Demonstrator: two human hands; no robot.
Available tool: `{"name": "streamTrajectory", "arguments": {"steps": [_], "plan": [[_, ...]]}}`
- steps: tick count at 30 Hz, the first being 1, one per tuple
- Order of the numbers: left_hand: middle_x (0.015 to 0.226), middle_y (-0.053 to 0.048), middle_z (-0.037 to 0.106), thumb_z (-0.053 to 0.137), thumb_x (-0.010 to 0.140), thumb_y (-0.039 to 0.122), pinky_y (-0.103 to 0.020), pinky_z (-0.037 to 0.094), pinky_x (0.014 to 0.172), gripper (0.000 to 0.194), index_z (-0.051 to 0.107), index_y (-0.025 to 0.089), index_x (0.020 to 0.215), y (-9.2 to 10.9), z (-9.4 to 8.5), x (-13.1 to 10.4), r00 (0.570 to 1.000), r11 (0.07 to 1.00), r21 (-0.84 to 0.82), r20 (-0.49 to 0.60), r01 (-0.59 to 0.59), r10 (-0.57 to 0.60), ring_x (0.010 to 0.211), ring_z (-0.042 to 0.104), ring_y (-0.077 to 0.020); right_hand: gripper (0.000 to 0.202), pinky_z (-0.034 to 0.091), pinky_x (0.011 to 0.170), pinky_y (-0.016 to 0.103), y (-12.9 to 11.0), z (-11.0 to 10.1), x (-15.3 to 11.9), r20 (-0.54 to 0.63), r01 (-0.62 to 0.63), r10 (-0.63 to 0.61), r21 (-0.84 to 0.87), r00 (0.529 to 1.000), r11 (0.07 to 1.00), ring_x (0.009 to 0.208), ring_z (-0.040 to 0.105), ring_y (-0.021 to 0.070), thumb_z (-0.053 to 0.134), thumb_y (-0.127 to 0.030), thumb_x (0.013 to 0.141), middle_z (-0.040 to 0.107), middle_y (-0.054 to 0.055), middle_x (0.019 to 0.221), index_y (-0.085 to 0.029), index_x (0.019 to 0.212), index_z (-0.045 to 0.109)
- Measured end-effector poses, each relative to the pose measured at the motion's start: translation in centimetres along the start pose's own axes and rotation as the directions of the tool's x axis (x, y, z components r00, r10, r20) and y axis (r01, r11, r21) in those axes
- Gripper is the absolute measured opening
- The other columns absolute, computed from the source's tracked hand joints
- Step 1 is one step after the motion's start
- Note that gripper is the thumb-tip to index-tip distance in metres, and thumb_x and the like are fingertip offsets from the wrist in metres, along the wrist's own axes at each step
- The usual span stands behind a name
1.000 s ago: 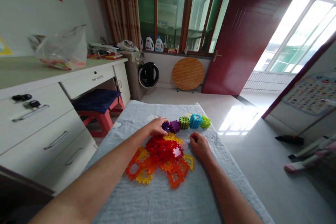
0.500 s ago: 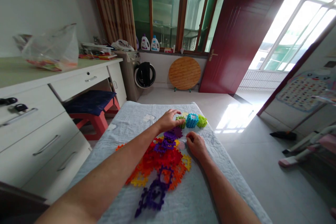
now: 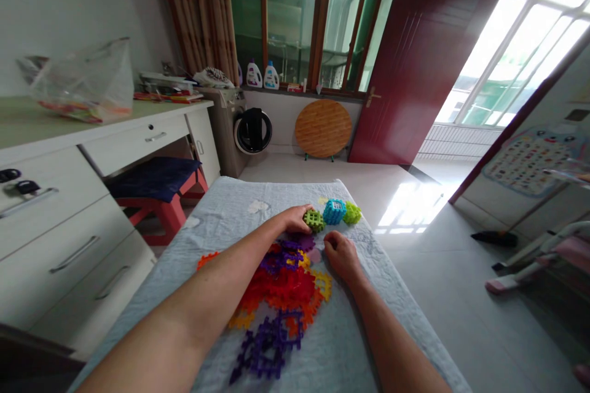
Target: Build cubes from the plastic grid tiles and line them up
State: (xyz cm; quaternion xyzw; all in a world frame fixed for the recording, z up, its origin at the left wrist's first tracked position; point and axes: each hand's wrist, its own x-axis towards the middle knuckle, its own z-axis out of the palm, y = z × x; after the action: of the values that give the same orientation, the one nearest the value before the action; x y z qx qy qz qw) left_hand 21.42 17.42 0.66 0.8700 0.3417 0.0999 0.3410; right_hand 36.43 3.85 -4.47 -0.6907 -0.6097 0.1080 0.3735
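Note:
My left hand (image 3: 297, 219) is at the left side of a green lattice block (image 3: 314, 220), its fingers around it. To the right of that block stand a blue block (image 3: 334, 212) and a lime-green block (image 3: 353, 213), in a row. My right hand (image 3: 340, 252) rests on the cloth below the blue block, its fingers curled; whether they hold anything is hidden. Between my arms lies a pile of flat toothed pieces: red ones (image 3: 290, 285) in the middle, purple ones (image 3: 267, 350) nearest me, and orange and yellow ones (image 3: 322, 284) around the edges.
A pale blue cloth (image 3: 350, 331) covers the table. Left of it are a stool (image 3: 159, 181) and a white desk (image 3: 133, 138) with a plastic bag (image 3: 92, 86) on top. Beyond are a washing machine (image 3: 230, 135) and a round wooden board (image 3: 322, 129).
My left hand has moved slightly down and left, from over the green block to its left side. My right hand has hardly moved. The view has shifted slightly.

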Motion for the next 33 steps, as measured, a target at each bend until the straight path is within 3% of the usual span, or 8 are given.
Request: {"name": "streamTrajectory", "arguments": {"steps": [6,13,17,20,23,26,30,33], "plan": [[0.086,0.002,0.062,0.066,0.059,0.02,-0.022,0.046,0.067,0.055,0.05,0.019,0.111,2.9,-1.0,-4.6,0.982,0.982,-0.037,0.042,-0.183,0.185,0.076,0.059,-0.0145,0.017,0.038,0.06,0.022,0.0,0.0,-0.1,-0.013,0.003,-0.003,0.004,1.0,1.0,0.062,0.056,0.0137,0.046,-0.022,0.074,0.066,0.0,0.068,-0.021,0.076,0.063],[0.118,-0.007,0.058,0.066,0.063,0.021,-0.041,0.035,0.101,0.061,0.051,0.024,0.123,6.6,0.6,-11.4,0.912,0.874,0.26,0.121,-0.411,0.393,0.11,0.052,-0.0272,0.016,0.038,0.058,0.022,0.0,0.0,-0.1,-0.029,0.009,-0.009,0.019,1.0,1.0,0.06,0.054,0.0134,0.046,-0.022,0.073,0.064,0.0,0.067,-0.02,0.076,0.062],[0.127,-0.007,0.053,0.066,0.069,0.025,-0.04,0.034,0.104,0.062,0.047,0.025,0.128,7.2,0.8,-13.4,0.891,0.883,0.133,0.124,-0.45,0.436,0.116,0.049,-0.0248,0.017,0.039,0.059,0.023,0.0,-0.1,-0.1,-0.05,0.043,-0.04,0.072,0.998,0.996,0.057,0.053,0.0125,0.045,-0.021,0.073,0.064,0.0,0.068,-0.02,0.078,0.061],[0.122,-0.006,0.055,0.052,0.079,0.018,-0.031,0.038,0.101,0.039,0.054,0.022,0.118,6.9,-0.2,-12.0,0.91,0.913,0.044,-0.07,-0.406,0.408,0.115,0.051,-0.0182,0.017,0.039,0.059,0.023,0.0,-0.2,-0.1,-0.068,0.058,-0.052,0.091,0.996,0.994,0.056,0.051,0.0122,0.045,-0.021,0.074,0.063,0.0,0.069,-0.019,0.078,0.061],[0.121,-0.007,0.056,0.047,0.079,0.014,-0.029,0.034,0.105,0.033,0.057,0.018,0.11,5.4,-1.2,-8.2,0.95,0.974,0.162,-0.244,-0.16,0.197,0.117,0.049,-0.018,0.018,0.039,0.059,0.023,-0.1,-0.2,-0.1,-0.092,0.06,-0.051,0.09,0.994,0.994,0.056,0.051,0.0124,0.044,-0.022,0.074,0.063,0.0,0.07,-0.019,0.079,0.061],[0.122,-0.011,0.055,0.052,0.076,0.017,-0.035,0.034,0.105,0.033,0.059,0.016,0.108,3.6,-1.0,-3.7,0.979,0.967,0.252,-0.202,0.029,0.024,0.118,0.049,-0.0233,0.018,0.039,0.06,0.024,0.0,-0.3,0.0,-0.125,0.048,-0.038,0.075,0.991,0.996,0.057,0.052,0.0129,0.044,-0.022,0.074,0.064,0.001,0.071,-0.019,0.08,0.061],[0.116,-0.012,0.06,0.065,0.068,0.035,-0.036,0.044,0.095,0.046,0.059,0.015,0.108,2.5,1.1,0.5,0.998,0.96,0.276,-0.065,0.043,-0.026,0.109,0.056,-0.0282,0.018,0.039,0.059,0.024,0.4,-0.8,0.3,-0.126,0.021,-0.013,0.061,0.992,0.998,0.057,0.052,0.0134,0.044,-0.023,0.074,0.064,0.001,0.07,-0.019,0.079,0.061],[0.116,-0.01,0.061,0.068,0.063,0.036,-0.035,0.042,0.095,0.054,0.057,0.017,0.112,2.6,2.5,1.3,1.0,0.956,0.293,0.0,0.008,-0.008,0.111,0.055,-0.028,0.018,0.039,0.058,0.024,0.7,-1.2,0.4,-0.111,0.005,0.002,0.064,0.994,0.998,0.055,0.051,0.0131,0.045,-0.024,0.074,0.064,0.0,0.068,-0.019,0.078,0.062]]}}
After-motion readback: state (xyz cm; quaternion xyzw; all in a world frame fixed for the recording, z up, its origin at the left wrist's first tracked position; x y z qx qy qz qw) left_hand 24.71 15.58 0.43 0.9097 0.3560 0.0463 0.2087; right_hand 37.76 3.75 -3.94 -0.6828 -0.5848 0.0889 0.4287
